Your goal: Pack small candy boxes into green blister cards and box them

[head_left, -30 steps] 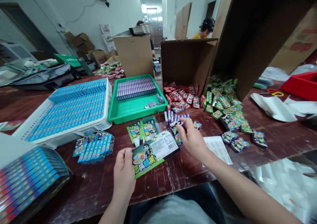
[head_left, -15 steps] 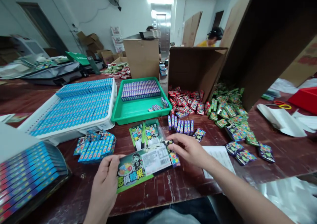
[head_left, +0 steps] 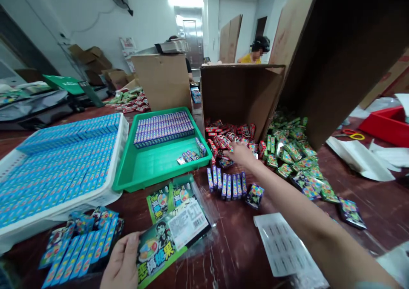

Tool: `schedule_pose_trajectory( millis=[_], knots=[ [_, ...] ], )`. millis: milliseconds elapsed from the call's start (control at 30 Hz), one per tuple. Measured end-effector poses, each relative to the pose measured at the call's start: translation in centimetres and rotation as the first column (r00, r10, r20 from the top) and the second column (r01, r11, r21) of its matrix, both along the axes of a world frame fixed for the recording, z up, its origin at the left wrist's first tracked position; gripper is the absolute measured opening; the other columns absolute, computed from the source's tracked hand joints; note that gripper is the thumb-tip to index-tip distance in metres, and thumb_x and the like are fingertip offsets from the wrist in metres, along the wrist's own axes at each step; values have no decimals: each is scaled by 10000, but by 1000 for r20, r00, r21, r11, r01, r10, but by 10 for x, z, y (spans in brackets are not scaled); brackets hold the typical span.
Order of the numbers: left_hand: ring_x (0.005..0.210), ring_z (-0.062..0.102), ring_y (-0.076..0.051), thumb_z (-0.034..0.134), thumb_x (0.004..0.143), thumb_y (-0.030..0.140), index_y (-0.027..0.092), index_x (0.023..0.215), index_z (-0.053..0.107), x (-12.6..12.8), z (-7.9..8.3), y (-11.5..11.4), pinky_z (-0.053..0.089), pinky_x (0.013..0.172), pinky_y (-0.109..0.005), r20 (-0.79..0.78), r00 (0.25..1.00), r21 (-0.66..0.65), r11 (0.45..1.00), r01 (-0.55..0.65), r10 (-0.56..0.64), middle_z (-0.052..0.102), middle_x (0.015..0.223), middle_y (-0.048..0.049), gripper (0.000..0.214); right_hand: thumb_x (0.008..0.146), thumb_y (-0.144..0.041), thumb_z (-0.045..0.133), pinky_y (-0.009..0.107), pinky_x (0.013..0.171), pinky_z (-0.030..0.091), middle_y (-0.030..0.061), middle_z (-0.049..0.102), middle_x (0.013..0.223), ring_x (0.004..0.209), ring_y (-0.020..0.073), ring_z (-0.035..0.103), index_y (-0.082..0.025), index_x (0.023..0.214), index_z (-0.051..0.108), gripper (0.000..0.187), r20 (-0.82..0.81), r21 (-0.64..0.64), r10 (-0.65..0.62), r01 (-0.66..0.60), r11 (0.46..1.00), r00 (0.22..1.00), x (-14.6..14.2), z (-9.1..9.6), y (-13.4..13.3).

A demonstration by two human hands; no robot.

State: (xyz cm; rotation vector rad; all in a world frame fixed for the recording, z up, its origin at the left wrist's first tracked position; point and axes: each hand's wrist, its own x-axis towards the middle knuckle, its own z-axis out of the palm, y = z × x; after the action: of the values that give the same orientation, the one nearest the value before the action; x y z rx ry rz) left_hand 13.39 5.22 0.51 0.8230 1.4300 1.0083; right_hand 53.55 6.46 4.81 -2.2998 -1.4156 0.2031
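My left hand (head_left: 121, 259) is closed on the near left edge of a flat black-and-green candy box (head_left: 161, 248) with a cartoon figure and a white barcode label. Behind it on the table lie similar green printed packages (head_left: 169, 197) with clear plastic around them. My right hand (head_left: 239, 153) reaches out over a heap of small red candy packets (head_left: 220, 141), fingers stretched and apart; their tips partly blend into the heap. Below that hand stands a row of slim purple boxes (head_left: 226, 183), with a dark purple packet (head_left: 254, 195) beside it.
A green tray (head_left: 147, 176) holds rows of purple boxes. Left of it, a white basket (head_left: 116, 170) is full of blue boxes; more blue boxes (head_left: 86, 250) lie nearer. Green packets (head_left: 294, 153) spill by tall cardboard boxes (head_left: 236, 93). A label sheet (head_left: 281, 242) lies right. A co-worker sits behind.
My right hand has left the candy box and moved up and away to the red packets. My left hand still holds the box, now lower in view. The camera has turned right.
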Motion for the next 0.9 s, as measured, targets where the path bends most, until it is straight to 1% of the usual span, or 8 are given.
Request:
schedule_pose_trajectory(
  millis=[133, 267, 433, 500, 600, 700, 800, 900],
  knots=[
    [683, 643, -152, 888, 485, 679, 242, 937, 666, 11, -5, 11, 504, 498, -177, 30, 999, -10, 999, 34, -34, 687, 814, 45, 667, 981, -364, 643, 458, 912, 574, 99, 625, 1304, 1093, 242, 656, -180, 1292, 604, 363, 2, -208, 36, -35, 977, 999, 27, -17, 39],
    [668, 631, -138, 881, 502, 692, 232, 925, 670, 13, -9, 21, 512, 518, -169, 11, 1000, 20, 1000, 17, -17, 687, 796, 47, 660, 975, -360, 652, 450, 920, 568, 111, 630, 1293, 1095, 246, 654, -174, 1294, 605, 373, -53, -261, 110, -120, 958, 993, 32, -19, 34],
    [613, 613, -122, 884, 513, 677, 230, 903, 664, 14, -16, 21, 499, 494, -167, 3, 1000, 3, 1000, -31, 31, 681, 759, 55, 633, 918, -278, 621, 363, 942, 529, 92, 578, 1399, 1090, 232, 655, -276, 1568, 317, 718, -154, -90, 234, -249, 964, 960, 1, -4, -16],
    [599, 614, -122, 881, 549, 657, 232, 912, 659, 18, -17, 16, 492, 487, -169, 27, 999, -12, 1000, -18, 18, 672, 738, 58, 602, 920, -273, 559, 385, 961, 516, 58, 579, 1383, 1121, 238, 633, -309, 1504, 397, 607, -199, 119, 290, -270, 955, 936, -30, -3, -35],
    [621, 637, -136, 869, 610, 625, 240, 938, 649, 23, -16, 8, 501, 499, -183, 73, 997, -12, 1000, -6, 6, 667, 745, 58, 551, 854, -311, 639, 440, 999, 491, 98, 597, 1300, 1171, 290, 592, -250, 1339, 529, 500, -233, 405, 193, -85, 910, 953, -81, -9, -50],
    [650, 652, -143, 850, 651, 620, 238, 947, 649, 25, -13, 2, 527, 533, -198, 68, 997, 30, 999, -26, 23, 670, 771, 53, 524, 818, -350, 724, 448, 1018, 482, 119, 604, 1269, 1183, 299, 586, -228, 1311, 544, 538, -275, 436, 137, -3, 900, 952, -116, -18, -57],
    [656, 654, -145, 822, 694, 624, 227, 943, 657, 19, -10, 2, 553, 567, -219, 40, 999, 95, 995, -29, 25, 669, 774, 40, 497, 911, -377, 674, 408, 993, 497, 84, 655, 1233, 1129, 250, 629, -245, 1276, 590, 397, -351, 381, 324, -181, 906, 879, -128, -20, -67],
    [687, 662, -152, 805, 712, 629, 207, 917, 665, 12, -4, 5, 568, 594, -235, 8, 1000, 176, 984, 0, -1, 681, 819, 16, 490, 1008, -375, 570, 389, 1005, 482, 58, 682, 1231, 1141, 218, 633, -270, 1286, 612, 300, -366, 367, 475, -345, 864, 800, -130, -16, -81]
  ],
)
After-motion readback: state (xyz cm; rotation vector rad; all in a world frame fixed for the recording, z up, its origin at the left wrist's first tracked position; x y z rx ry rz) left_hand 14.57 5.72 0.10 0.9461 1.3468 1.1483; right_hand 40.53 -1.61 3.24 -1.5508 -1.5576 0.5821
